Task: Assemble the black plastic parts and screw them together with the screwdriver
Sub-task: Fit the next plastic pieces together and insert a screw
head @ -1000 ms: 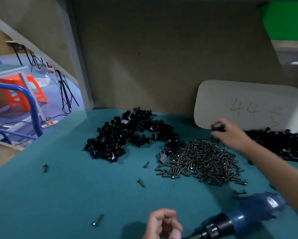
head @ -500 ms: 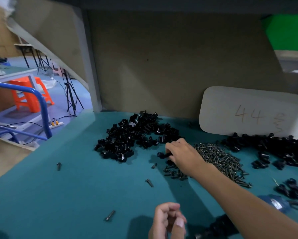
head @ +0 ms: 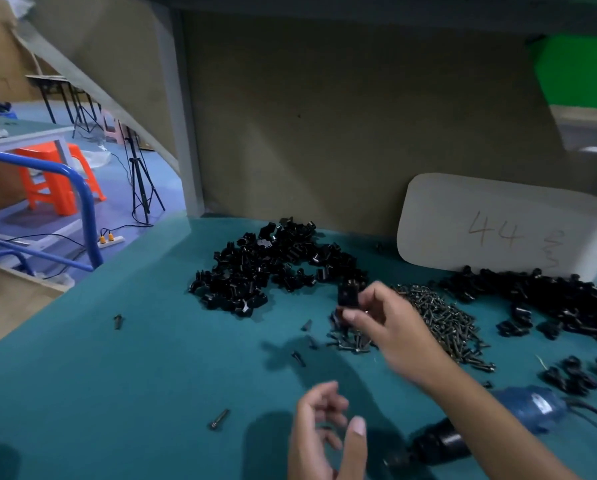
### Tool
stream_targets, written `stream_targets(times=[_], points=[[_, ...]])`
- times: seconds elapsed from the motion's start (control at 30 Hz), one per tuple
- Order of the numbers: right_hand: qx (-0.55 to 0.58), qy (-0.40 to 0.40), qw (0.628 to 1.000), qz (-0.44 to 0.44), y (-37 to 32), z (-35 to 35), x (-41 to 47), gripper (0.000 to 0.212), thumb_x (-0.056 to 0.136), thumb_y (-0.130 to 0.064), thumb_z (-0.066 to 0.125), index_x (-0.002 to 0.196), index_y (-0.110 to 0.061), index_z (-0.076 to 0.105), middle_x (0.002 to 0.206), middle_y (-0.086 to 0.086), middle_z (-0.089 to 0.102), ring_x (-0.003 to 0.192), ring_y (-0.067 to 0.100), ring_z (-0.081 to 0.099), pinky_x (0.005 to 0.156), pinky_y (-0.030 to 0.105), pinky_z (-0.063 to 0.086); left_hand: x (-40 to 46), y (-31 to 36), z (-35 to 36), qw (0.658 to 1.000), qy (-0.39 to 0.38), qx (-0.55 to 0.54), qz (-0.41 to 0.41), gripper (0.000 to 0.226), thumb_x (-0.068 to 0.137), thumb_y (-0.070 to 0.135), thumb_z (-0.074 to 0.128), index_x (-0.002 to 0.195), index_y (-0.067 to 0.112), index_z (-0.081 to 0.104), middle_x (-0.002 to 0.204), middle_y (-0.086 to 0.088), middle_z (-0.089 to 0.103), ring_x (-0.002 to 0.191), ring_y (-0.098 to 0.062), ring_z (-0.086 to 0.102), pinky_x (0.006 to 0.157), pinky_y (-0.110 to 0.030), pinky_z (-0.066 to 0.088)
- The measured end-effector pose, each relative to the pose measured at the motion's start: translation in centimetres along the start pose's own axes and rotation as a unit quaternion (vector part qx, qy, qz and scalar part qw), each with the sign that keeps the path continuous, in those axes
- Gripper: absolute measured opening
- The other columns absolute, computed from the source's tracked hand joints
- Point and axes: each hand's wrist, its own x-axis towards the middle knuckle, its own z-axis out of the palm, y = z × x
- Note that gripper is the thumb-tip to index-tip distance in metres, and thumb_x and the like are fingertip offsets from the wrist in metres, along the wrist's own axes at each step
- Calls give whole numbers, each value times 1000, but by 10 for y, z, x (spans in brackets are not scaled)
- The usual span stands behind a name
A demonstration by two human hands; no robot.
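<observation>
- Nearest: left hand (head: pixel 326 434), palm up, fingers loosely curled and parted. Something small and dark may lie in the palm (too blurred to tell), so whether it grips anything I cannot tell.
- Just right of it: blue-and-black screwdriver (head: pixel 484 427) lying flat on the teal bench top (head: pixel 117 393), untouched, partly hidden under the right forearm.
- Loose screw (head: pixel 218 419) lies alone at near left.
- Mid-field: right hand (head: pixel 387 320) raised above the bench, thumb and fingertips pinched on a small black plastic part (head: pixel 348 295) — clear of the piles.
- Behind and beside it: the screw heap (head: pixel 442 320); further back, the left pile of black parts (head: pixel 266 271), and a second pile (head: pixel 549 296) at right under a white card (head: pixel 498 223) marked "44".
- Step in hand, as I judge it: fetching pieces — assembly not begun.
- Next calls for bringing the part to the left hand, mating it, then seating a screw.
</observation>
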Motion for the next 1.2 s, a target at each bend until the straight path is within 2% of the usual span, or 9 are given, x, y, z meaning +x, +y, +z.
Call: stream_targets(times=[0.1,0.23,0.33,0.43,0.57,0.73,0.87,1.03,1.2], points=[[209,-82,973,50,-9,9,-69,18,90,-22,71,85,-13,56,74,-6,67,70,7,63,63,19,49,-6,3,-4,990,7,89,111,63,69,41,76,129,30,61,114,9,59,99,-10,61,73,-22,50],[348,-27,930,119,-1,17,-112,50,75,-29,72,98,9,49,76,12,57,67,17,55,60,26,48,-6,4,-10,975,-6,139,172,38,81,46,68,119,42,66,114,14,59,102,-12,64,83,-16,49],[330,15,937,110,2,13,-121,36,80,-40,68,95,-8,63,86,6,71,76,12,63,68,28,54,-9,2,-11,984,-38,113,132,31,85,49,66,115,42,66,109,9,69,100,-14,68,82,-24,52],[301,56,947,98,9,9,-128,22,89,-42,57,90,-25,71,95,0,74,79,11,66,68,26,55,-9,0,-12,998,-43,28,45,23,83,51,65,103,42,67,98,11,73,89,-6,68,78,-15,50],[342,55,932,109,11,10,-132,28,101,-14,54,82,-26,71,89,8,73,71,14,62,61,26,51,-7,-1,-12,998,-66,-5,-6,21,81,55,62,95,39,62,82,13,64,73,-4,55,67,-16,46],[395,33,911,112,12,5,-134,23,86,-20,48,76,-23,68,79,6,65,68,15,58,61,28,50,-11,4,-12,994,-102,-5,-27,29,88,60,49,94,35,62,76,-9,51,67,-15,44,63,-21,40],[424,55,895,127,11,21,-144,26,85,-24,45,66,-29,61,66,1,54,61,15,50,60,25,44,-10,5,-13,990,-123,-49,-41,32,90,61,49,104,37,65,75,2,51,62,-14,42,58,-22,38],[368,83,924,59,10,30,-155,34,88,-38,62,88,-6,52,72,7,54,69,20,51,68,27,46,-12,4,-14,982,-166,-70,-56,36,84,55,66,113,33,66,82,6,60,71,-11,50,66,-26,42],[352,121,926,60,10,25,-151,26,92,-18,70,103,-1,53,82,1,67,73,18,58,73,27,52,-14,6,-16,977,-206,-41,-34,44,86,27,66,128,41,60,89,15,68,72,-3,58,68,-16,48]])
